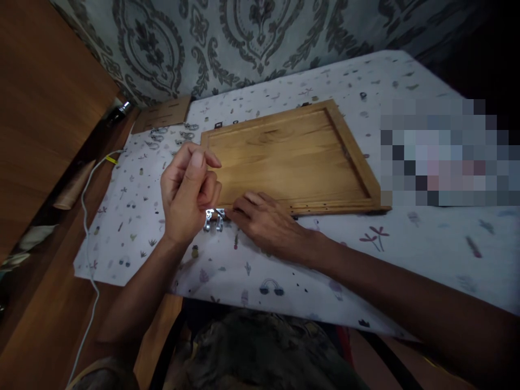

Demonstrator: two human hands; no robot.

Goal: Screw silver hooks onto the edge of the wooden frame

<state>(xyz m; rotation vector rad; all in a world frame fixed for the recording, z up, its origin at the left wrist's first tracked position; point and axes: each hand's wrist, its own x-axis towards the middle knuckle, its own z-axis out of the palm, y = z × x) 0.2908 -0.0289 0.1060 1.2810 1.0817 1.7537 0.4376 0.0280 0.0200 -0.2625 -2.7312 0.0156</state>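
A wooden panel [280, 151] with a raised frame lies flat on the tablecloth. At its near left edge is a small shiny metal fitting [215, 219] with two hooked prongs. My right hand [264, 222] rests on the panel's near edge, fingers bent together, fingertips against the fitting's right side. Raised just above the fitting, my left hand [190, 184] is closed, with thumb and forefinger bent toward each other. Whatever its curled fingers may hold is hidden.
Several loose metal fittings [187, 135] lie left of the panel, near a flat piece of brown cardboard [162, 115]. A white cable [86, 211] runs down the left side. A patterned curtain [260, 38] hangs behind the table. The right side is partly pixelated.
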